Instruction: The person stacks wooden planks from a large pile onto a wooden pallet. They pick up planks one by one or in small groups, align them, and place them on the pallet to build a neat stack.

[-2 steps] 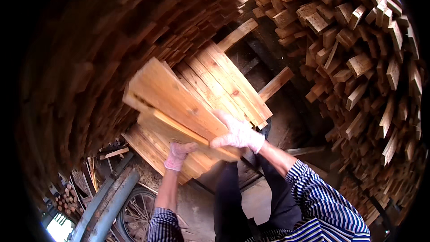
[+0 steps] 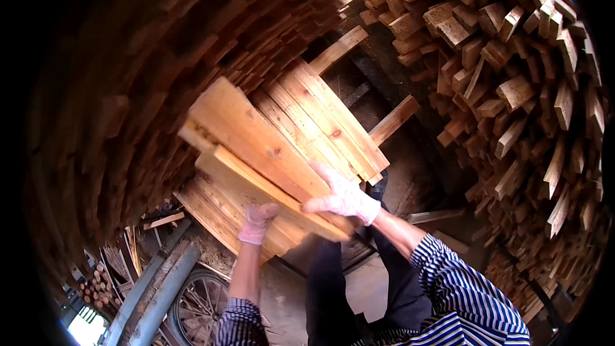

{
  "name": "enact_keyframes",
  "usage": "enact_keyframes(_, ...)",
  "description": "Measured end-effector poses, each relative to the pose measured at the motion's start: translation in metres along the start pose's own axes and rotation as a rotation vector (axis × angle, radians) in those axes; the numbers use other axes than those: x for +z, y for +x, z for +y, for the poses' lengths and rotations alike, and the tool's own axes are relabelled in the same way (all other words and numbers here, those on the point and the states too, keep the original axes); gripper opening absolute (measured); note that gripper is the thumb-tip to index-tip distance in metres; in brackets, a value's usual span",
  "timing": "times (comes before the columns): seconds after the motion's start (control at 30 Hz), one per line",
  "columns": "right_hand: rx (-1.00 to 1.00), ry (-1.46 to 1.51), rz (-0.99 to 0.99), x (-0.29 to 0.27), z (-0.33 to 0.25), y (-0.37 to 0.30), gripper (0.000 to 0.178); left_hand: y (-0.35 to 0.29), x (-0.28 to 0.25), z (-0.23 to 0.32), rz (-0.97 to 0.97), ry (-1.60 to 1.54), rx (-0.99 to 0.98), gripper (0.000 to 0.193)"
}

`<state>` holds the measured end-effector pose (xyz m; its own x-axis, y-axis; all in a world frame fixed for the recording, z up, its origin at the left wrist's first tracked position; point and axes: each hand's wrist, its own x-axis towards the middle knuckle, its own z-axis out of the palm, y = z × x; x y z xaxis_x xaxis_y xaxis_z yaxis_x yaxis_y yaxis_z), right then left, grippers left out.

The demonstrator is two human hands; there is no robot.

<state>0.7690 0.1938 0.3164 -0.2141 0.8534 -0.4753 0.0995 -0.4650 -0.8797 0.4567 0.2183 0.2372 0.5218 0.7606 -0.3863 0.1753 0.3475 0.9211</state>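
Two loose boards held in gloved hands above a row of boards [image 2: 327,122], seen from my head. The upper board [image 2: 266,144] slants from the upper left down toward my body; the lower board [image 2: 253,189] lies alongside it on my left, with a narrow dark gap between the two. Both cover the middle of the row, whose planks show on either side.

My right hand [image 2: 343,200] clasps the near end of the upper board, fingers over its right side, thumb lying across toward the lower board. My left hand [image 2: 258,223] is against the face of the lower board, thumb pointing inward; whether its fingers close around an edge I cannot tell.

Points of good handling: the far ends have no hand on them, so the boards probably want to tip or fan apart there. I would have the left hand well under the lower board to carry weight, and let the right hand steer. Thumbs are best away from the gap, where the faces could pinch. The far ends should also stay clear of the left wood stack [image 2: 160,96], which stands close by; the right wood stack [image 2: 506,90] is well apart.
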Motion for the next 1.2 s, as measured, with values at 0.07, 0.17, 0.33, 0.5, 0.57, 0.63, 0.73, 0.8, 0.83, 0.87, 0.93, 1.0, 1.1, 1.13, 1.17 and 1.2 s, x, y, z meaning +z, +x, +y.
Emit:
enact_keyframes(0.07,0.042,0.06,0.057,-0.007,0.033,-0.011,0.108,0.015,0.022,-0.034,0.158,-0.39,-0.148,0.044)
enact_keyframes(0.17,0.17,0.294,0.03,-0.043,0.071,-0.011,0.095,0.028,0.064,-0.079,0.446,-0.98,-0.363,0.068)
enact_keyframes(0.33,0.222,0.124,0.164,-0.165,0.114,0.038,0.104,0.062,0.083,-0.108,0.659,-0.711,-0.666,0.072)
enact_keyframes(0.5,0.305,-0.301,0.422,-0.262,0.202,0.113,0.097,0.114,0.117,-0.09,0.577,-0.444,-0.559,0.069)
enact_keyframes(0.57,0.393,-0.534,0.589,-0.258,0.209,0.124,0.1,0.129,0.129,-0.071,0.535,-0.574,-0.56,0.069)
enact_keyframes(0.63,0.269,-0.571,0.55,-0.225,0.188,0.129,0.1,0.095,0.102,-0.122,0.423,-0.109,-0.398,0.097)
enact_keyframes(0.73,0.228,-0.883,0.627,-0.216,0.198,0.119,0.084,0.141,0.14,-0.045,0.576,-0.234,-0.745,0.126)
enact_keyframes(0.8,0.169,-1.033,0.659,-0.198,0.188,0.112,0.072,0.14,0.144,-0.024,0.585,-0.211,-0.758,0.126)
enact_keyframes(0.83,0.171,-0.99,0.625,-0.185,0.176,0.108,0.065,0.139,0.143,-0.023,0.581,-0.204,-0.77,0.126)
enact_keyframes(0.87,0.136,-0.96,0.614,-0.168,0.172,0.106,0.063,0.138,0.14,-0.026,0.551,-0.226,-0.77,0.127)
enact_keyframes(0.93,0.079,-0.875,0.564,-0.141,0.171,0.107,0.06,0.138,0.134,-0.032,0.511,-0.248,-0.774,0.126)
enact_keyframes(1.0,0.037,-0.717,0.525,-0.117,0.193,0.121,0.057,0.146,0.141,-0.02,0.497,-0.228,-0.795,0.123)
enact_keyframes(1.1,0.006,-0.845,0.451,-0.095,0.21,0.129,0.061,0.15,0.145,-0.013,0.569,-0.188,-0.826,0.118)
enact_keyframes(1.13,0.056,-0.772,0.368,-0.102,0.201,0.129,0.063,0.15,0.146,-0.015,0.558,-0.209,-0.835,0.117)
enact_keyframes(1.17,0.107,-0.699,0.287,-0.113,0.191,0.13,0.066,0.147,0.146,-0.016,0.56,-0.231,-0.846,0.115)
enact_keyframes(1.2,0.164,-0.625,0.221,-0.123,0.184,0.13,0.069,0.145,0.143,-0.019,0.512,-0.27,-0.851,0.114)
